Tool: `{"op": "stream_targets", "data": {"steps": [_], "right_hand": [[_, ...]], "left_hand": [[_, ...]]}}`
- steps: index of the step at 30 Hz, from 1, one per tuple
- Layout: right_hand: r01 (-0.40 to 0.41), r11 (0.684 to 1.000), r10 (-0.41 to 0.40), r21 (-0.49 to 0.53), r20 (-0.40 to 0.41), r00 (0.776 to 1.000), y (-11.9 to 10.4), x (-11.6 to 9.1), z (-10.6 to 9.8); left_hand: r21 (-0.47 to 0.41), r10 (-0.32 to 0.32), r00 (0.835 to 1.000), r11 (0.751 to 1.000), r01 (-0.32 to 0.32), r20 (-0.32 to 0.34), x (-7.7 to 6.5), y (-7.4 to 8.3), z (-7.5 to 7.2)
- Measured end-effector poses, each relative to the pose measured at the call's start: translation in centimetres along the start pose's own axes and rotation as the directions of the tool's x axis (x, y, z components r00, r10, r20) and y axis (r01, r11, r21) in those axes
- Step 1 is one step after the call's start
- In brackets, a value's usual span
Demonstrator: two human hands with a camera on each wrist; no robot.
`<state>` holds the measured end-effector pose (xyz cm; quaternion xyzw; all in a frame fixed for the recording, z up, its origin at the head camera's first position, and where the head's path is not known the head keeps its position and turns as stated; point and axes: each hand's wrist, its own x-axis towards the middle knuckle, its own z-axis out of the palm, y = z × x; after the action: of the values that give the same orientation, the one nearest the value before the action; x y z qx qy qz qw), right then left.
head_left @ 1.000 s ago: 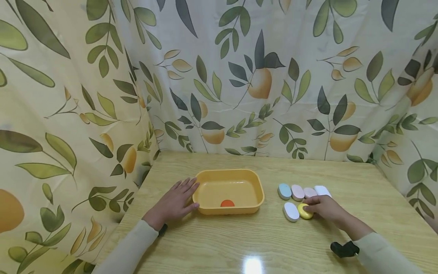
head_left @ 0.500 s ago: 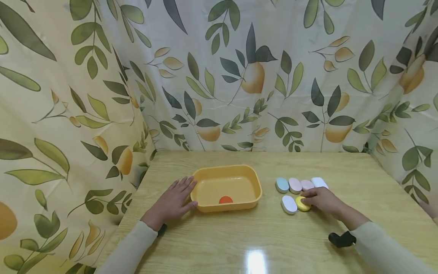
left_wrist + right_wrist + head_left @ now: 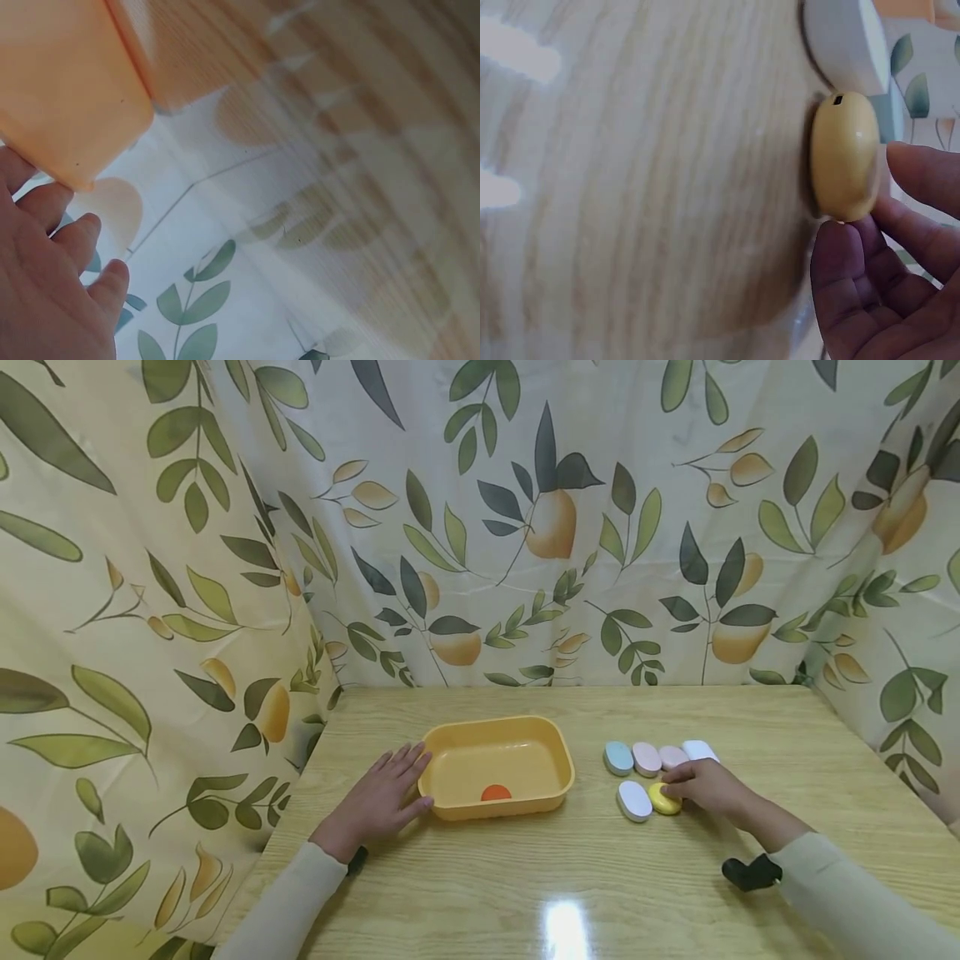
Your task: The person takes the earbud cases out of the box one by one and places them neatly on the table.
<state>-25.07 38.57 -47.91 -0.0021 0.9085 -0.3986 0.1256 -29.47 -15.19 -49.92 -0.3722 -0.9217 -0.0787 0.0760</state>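
My left hand (image 3: pixel 378 793) has its fingers spread, fingertips resting on the left rim of an orange-yellow rectangular tray (image 3: pixel 495 727). In the left wrist view, the fingers (image 3: pixel 79 240) touch the tray's corner. At the right, my right hand (image 3: pixel 708 787) holds a yellow rounded case (image 3: pixel 663 802) that lies on the table. A small dark slot shows on the case (image 3: pixel 846 150) in the right wrist view. Its lower end meets the fingertips (image 3: pixel 838 244) there. A whitish oval case (image 3: pixel 634 802) sits just left of the yellow one.
Behind these stand a light blue case (image 3: pixel 618 758), a pink case (image 3: pixel 647 760), a second pink case (image 3: pixel 672 757) and a white case (image 3: pixel 700 750). A red-orange round spot (image 3: pixel 496 792) shows inside the tray. Patterned curtains surround the wooden table (image 3: pixel 465 885).
The head view has shifted slightly, so everything sits a little differently in the picture. Both hands keep their places at the tray and the yellow case.
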Motion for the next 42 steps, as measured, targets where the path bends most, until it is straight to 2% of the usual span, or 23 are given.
{"op": "stream_targets", "data": {"steps": [6,12,22,31,42], "right_hand": [[0.003,1.000,-0.003,0.007,0.021,1.000,-1.5,0.2,-1.1],[0.051,0.999,-0.052,0.013,0.050,0.997,-3.5,0.5,-1.4],[0.106,0.993,-0.111,0.059,0.079,0.991,-6.4,2.1,0.1],[0.154,0.988,-0.155,0.017,0.091,0.984,-8.4,3.7,1.4],[0.196,0.980,-0.200,0.043,0.110,0.974,-10.8,4.8,2.3]], "left_hand": [[0.004,0.007,1.000,1.000,-0.007,-0.012,0.2,-0.2,-0.1],[-0.003,0.004,1.000,1.000,-0.004,0.002,0.1,-0.2,-0.2],[0.014,0.004,0.999,1.000,-0.004,0.034,0.2,-0.2,-0.1],[0.061,0.001,0.998,0.998,-0.005,0.062,0.2,0.0,-0.4],[0.075,0.020,0.997,0.997,-0.025,0.076,0.2,0.3,-0.9]]}}
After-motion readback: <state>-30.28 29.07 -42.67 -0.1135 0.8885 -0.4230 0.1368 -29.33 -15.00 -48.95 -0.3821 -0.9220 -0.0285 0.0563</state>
